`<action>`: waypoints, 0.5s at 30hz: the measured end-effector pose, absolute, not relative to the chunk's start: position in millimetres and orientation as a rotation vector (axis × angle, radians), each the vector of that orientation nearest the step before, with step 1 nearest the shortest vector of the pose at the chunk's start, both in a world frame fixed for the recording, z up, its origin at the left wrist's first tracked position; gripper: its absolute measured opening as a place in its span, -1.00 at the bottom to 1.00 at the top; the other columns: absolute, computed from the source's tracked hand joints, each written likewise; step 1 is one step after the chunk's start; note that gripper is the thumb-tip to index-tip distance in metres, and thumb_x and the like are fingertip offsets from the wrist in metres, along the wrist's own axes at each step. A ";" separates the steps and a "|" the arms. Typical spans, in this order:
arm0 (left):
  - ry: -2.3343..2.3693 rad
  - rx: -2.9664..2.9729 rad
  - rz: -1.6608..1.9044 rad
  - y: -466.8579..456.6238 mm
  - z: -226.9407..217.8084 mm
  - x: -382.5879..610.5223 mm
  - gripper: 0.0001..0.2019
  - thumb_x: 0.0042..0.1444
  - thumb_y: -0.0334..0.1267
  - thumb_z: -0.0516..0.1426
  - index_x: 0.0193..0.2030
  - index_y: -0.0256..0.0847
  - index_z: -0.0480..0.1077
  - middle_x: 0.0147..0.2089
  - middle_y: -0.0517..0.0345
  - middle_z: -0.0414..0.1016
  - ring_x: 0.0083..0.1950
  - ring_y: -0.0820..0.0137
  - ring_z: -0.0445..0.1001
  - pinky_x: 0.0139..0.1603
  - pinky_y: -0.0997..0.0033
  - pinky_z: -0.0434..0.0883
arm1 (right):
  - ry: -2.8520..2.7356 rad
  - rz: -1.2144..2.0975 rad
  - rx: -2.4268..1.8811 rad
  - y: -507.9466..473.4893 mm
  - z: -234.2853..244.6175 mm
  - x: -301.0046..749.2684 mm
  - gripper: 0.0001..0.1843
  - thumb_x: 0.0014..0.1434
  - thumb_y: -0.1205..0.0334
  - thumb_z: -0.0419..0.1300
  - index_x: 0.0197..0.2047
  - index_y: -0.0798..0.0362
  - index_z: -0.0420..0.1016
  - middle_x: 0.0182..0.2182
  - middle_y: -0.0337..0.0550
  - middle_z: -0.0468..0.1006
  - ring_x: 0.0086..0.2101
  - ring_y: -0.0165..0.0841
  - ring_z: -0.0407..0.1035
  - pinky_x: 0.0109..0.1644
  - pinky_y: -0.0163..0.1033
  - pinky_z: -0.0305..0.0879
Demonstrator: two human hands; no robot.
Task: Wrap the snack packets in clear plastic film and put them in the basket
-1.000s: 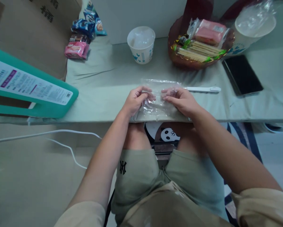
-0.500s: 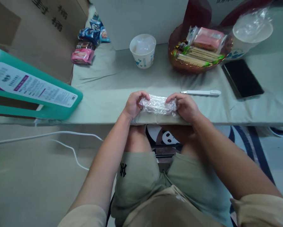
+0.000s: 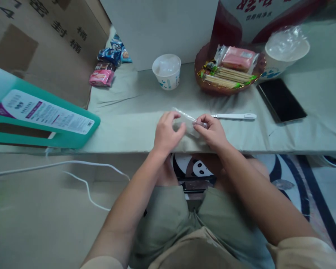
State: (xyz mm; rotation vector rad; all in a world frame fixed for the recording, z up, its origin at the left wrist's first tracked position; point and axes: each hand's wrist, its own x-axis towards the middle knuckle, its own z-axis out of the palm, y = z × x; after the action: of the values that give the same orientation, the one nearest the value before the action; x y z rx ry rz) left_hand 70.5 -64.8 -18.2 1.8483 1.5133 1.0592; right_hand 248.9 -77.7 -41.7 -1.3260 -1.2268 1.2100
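My left hand point(image 3: 165, 133) and my right hand point(image 3: 211, 131) meet at the near edge of a low table point(image 3: 134, 112) covered in pale green cloth. Between them is a folded clear plastic bag point(image 3: 187, 123). The left hand's fingers curl round its left end. The right hand pinches its right end between thumb and fingers. The bag looks crumpled and small, lifted slightly off the cloth.
A white pen-like tool point(image 3: 235, 116) lies just right of my hands. Behind are a white paper cup point(image 3: 166, 71), a brown bowl point(image 3: 205, 84) of wrapped snacks, a second cup point(image 3: 282, 56), a black phone point(image 3: 281, 99), snack packets point(image 3: 104, 69) and a teal container point(image 3: 39, 119).
The flat plastic bag was rolled into a tight bundle between both hands, and now it is folded smaller still. My hands have drawn closer together. The camera has tilted forward.
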 end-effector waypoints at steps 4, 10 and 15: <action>1.133 1.608 0.802 -66.4 -22.0 85.2 -0.57 0.11 -0.11 0.30 0.08 -0.18 0.40 0.15 -0.09 0.53 0.14 0.19 0.52 0.18 0.19 0.43 | -1.034 1.425 -1.139 -84.3 -37.9 247.1 -0.68 -0.07 0.04 0.30 -0.39 -0.05 0.22 -0.52 -0.35 0.31 -0.51 -0.44 0.16 -0.40 -0.28 0.12; 1.137 1.610 0.813 -49.0 -17.9 72.2 -0.78 0.12 -0.13 0.27 -0.18 -0.21 0.49 -0.27 0.17 0.56 -0.27 0.40 0.47 -0.20 0.41 0.38 | -0.827 1.572 -0.938 -79.6 -42.8 241.5 -0.64 -0.01 -0.09 0.24 -0.25 -0.08 0.27 -0.29 -0.21 0.49 -0.30 -0.30 0.43 -0.16 -0.14 0.39; 1.688 1.788 1.175 -3.0 18.6 52.5 -0.85 0.08 -0.33 0.28 -0.32 -0.12 0.35 -0.42 0.28 0.37 -0.37 0.41 0.32 -0.23 0.33 0.26 | -1.147 1.106 -1.272 -67.3 -52.5 230.8 -0.78 0.18 -0.01 0.15 -0.22 -0.06 0.37 -0.27 -0.14 0.56 -0.23 -0.26 0.45 -0.07 -0.11 0.34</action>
State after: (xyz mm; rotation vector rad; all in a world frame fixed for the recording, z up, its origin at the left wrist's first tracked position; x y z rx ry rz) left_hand 52.5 -3.0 18.6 1.7885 1.6881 1.1747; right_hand 230.8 -67.3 -52.5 -1.2722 -1.1468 1.1058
